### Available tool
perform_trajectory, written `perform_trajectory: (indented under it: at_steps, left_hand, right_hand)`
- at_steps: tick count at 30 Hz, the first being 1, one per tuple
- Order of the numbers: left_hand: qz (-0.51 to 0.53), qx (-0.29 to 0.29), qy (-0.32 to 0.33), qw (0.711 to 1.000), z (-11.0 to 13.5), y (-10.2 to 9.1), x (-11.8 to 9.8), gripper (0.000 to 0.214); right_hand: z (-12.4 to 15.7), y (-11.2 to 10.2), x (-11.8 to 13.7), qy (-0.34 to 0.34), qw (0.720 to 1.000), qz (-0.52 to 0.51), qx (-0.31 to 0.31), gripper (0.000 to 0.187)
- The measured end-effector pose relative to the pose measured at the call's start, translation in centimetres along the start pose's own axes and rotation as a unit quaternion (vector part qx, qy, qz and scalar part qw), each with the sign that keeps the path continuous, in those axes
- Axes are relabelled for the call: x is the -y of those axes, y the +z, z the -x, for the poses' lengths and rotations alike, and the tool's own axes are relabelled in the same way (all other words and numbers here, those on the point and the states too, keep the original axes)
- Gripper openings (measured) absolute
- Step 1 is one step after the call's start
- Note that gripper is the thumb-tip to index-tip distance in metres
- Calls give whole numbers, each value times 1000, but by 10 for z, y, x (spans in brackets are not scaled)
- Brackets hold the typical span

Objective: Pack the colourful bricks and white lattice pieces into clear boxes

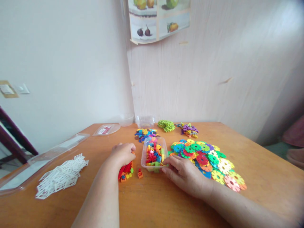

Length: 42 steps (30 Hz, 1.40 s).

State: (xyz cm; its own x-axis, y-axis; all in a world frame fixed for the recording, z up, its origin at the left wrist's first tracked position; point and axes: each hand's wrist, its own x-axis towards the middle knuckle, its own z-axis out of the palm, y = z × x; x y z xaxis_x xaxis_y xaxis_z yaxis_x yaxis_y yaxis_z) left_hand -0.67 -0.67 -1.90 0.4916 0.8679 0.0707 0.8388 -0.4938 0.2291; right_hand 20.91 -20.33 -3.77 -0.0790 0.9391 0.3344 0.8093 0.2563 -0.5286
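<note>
A clear plastic box (143,158) holding mixed toy building bricks (155,153) stands in the middle of the table. My right hand (184,172) grips its near right corner, thumb at the front and fingers along the rim. Left of the box, my left hand (123,153) is over a small pile of red, orange and yellow bricks (125,172). Its fingers are curled, and a bit of an orange brick shows at the fingertips; the palm side is hidden. One loose orange brick (140,173) lies between the pile and the box.
Colourful notched discs (201,158) spread to the right; white plastic lattice pieces (61,175) lie left. Behind the box are small coloured pieces (144,133), green pieces (166,125) and purple pieces (190,130). Clear lids (106,129) and an upright clear container (145,121) sit toward the wall.
</note>
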Motion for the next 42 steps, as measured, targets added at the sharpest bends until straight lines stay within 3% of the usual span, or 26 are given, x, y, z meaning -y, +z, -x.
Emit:
perform_trajectory:
  at_steps: [10, 17, 23, 27, 30, 32, 34, 37, 39, 42]
  left_hand:
    - [-2, 1, 86, 996, -7, 13, -6, 22]
    - [0, 24, 46, 999, -1, 6, -22, 11]
    - [27, -36, 31, 999, -4, 8, -15, 14]
    - [139, -89, 7, 986, -6, 4, -16, 17]
    - [302, -94, 53, 947, -4, -3, -24, 35]
    - [353, -93, 84, 927, -2, -7, -26, 42]
    - [295, -91, 79, 948, 0, -9, -22, 38]
    - [87, -64, 48, 993, 1, -10, -11, 27]
    - [-16, -35, 34, 999, 2, -10, -6, 26]
    - [-72, -4, 35, 997, 5, -9, -6, 24]
  right_hand:
    - [0, 1, 1, 4, 1000, 3, 0, 18]
    - [1, 2, -1, 1, 1000, -3, 2, 18]
    - [1, 1, 0, -3, 1000, -1, 0, 17]
    - [0, 1, -1, -1, 1000, -1, -1, 17]
    - [0, 2, -2, 0, 1000, -2, 0, 18]
    - [1, 2, -2, 3, 1000, -1, 3, 18]
    - [1, 2, -2, 6, 1000, 0, 4, 18]
    - [0, 1, -2, 6, 1000, 3, 5, 18]
    - [0, 0, -1, 4, 1000, 3, 4, 18]
    - [0, 0, -2, -1, 1000, 1, 3, 18]
